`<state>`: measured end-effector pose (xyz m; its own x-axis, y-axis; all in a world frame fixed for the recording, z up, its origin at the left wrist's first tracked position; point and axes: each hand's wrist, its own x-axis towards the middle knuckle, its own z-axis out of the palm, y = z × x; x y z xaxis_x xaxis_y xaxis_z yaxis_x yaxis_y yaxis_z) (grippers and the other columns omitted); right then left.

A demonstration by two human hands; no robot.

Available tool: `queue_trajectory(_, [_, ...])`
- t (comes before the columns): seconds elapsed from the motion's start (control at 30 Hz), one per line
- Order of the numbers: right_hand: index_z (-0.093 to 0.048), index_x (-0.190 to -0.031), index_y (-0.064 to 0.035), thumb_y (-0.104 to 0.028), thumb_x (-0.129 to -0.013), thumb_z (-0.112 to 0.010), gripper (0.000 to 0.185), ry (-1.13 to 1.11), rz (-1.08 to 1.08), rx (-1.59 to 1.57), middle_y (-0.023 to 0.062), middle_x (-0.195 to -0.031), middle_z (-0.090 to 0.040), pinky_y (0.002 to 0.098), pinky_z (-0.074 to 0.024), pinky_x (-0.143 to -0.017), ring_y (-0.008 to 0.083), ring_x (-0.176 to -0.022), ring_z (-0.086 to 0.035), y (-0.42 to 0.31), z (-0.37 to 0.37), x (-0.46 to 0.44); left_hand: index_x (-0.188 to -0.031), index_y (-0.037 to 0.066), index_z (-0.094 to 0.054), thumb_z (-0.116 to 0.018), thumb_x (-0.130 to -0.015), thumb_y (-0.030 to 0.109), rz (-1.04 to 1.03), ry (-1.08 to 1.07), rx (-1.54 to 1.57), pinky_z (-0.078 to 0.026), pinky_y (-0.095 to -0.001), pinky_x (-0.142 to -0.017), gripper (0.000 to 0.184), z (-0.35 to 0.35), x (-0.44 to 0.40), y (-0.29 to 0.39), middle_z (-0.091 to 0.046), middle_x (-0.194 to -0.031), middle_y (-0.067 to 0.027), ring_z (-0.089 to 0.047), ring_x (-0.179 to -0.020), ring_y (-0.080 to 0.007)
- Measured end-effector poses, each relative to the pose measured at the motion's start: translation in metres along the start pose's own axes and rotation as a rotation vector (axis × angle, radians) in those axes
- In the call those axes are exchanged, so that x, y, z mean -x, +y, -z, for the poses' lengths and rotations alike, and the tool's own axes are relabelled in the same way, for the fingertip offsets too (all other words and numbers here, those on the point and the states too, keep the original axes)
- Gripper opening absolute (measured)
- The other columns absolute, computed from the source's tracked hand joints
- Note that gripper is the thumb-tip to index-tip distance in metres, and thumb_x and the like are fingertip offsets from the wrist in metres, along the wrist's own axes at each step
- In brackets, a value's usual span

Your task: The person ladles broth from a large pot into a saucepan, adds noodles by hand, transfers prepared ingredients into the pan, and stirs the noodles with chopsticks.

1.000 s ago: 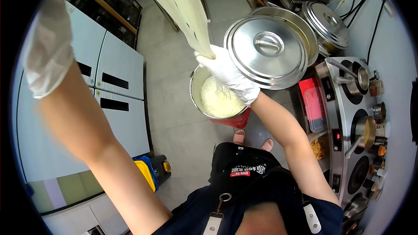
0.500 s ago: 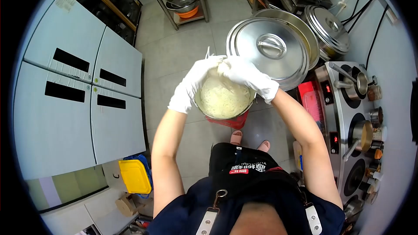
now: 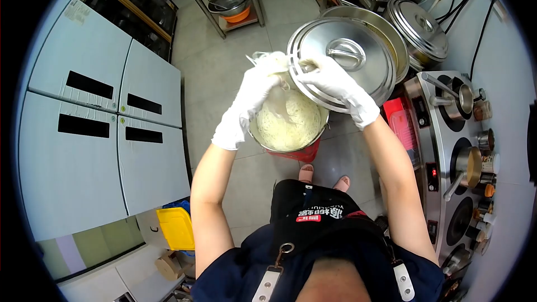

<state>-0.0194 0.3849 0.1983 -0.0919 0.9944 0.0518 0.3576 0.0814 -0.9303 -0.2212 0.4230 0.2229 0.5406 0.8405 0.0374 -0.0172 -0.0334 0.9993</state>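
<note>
Head view: hands just split up; left hand (image 3: 257, 88) has fingers clamped on pale strands (image 3: 273, 62), probably bearing that bunch solo; right hand (image 3: 334, 85) fingers, can't tell; bucket (image 3: 271, 149) of more below them

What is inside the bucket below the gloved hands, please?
Pale noodles show inside the bucket. They cover its bottom, so anything beneath them cannot be seen.

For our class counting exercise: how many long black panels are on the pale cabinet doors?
4: the upper-left panel, upper-right panel, lower-left panel and lower-right panel. All show plainly; none seems hidden.
</note>
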Motion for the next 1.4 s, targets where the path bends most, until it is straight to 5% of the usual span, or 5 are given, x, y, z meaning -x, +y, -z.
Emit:
queue_trajectory(0.17, [-0.053,-0.119,0.0037,-0.019,-0.07,-0.076,0.059,-0.042,-0.214,0.003,0.0153,-0.109,-0.06,0.0322,-0.0449,-0.087,0.0208,-0.097,-0.057,0.042,-0.012,0.038,-0.113,-0.002,-0.057,-0.057,-0.077,0.002,-0.026,0.044,0.017,-0.052,-0.0281,-0.071,0.037,0.008,-0.015,0.067,-0.063,-0.094,-0.0099,-0.062,-0.075,-0.0151])
queue_trajectory(0.47, [-0.006,-0.145,0.0015,-0.042,-0.056,-0.083,0.125,0.219,0.133,-0.002,0.0282,-0.147,-0.008,0.0411,-0.0101,-0.113,0.0391,-0.139,-0.005,0.007,-0.077,0.005,-0.094,0.001,-0.057,-0.065,-0.077,0.011,-0.209,-0.05,0.015,-0.048,-0.0335,-0.076,0.021,0.023,-0.02,0.17,-0.057,-0.074,-0.0049,-0.058,-0.074,-0.0176])
queue_trajectory(0.63, [-0.042,-0.131,0.0028,-0.023,-0.075,-0.071,0.068,-0.079,0.051,-0.547,0.0197,-0.117,-0.057,0.0299,-0.041,-0.094,0.0239,-0.108,-0.054,-0.006,-0.09,-0.013,-0.092,0.001,-0.057,-0.064,-0.078,0.011,-0.261,-0.091,0.062,-0.047,-0.0338,-0.076,0.019,0.044,-0.032,0.177,-0.057,-0.076,-0.0044,-0.058,-0.074,-0.0184])
queue_trajectory(0.77, [-0.064,-0.099,-0.0035,-0.016,-0.086,-0.051,0.023,-0.061,-0.066,0.208,0.0187,-0.092,-0.065,0.0321,-0.047,-0.08,0.0265,-0.087,-0.061,-0.005,-0.063,-0.008,-0.09,0.001,-0.059,-0.061,-0.079,0.014,-0.166,-0.06,-0.026,-0.047,-0.0316,-0.078,0.017,0.065,-0.032,0.157,-0.062,-0.078,-0.0062,-0.059,-0.075,-0.0159])
queue_trajectory(1.4, [-0.063,-0.076,0.0058,-0.012,-0.082,-0.047,0.025,0.217,-0.001,-0.045,0.0123,-0.06,-0.061,0.0294,-0.0472,-0.048,0.0176,-0.048,-0.059,-0.142,0.094,0.056,-0.115,0.003,-0.05,-0.06,-0.076,0.005,-0.017,-0.459,0.244,-0.041,-0.029,-0.091,0.041,-0.077,-0.051,0.081,-0.054,-0.108,-0.0042,-0.052,-0.101,-0.0152])
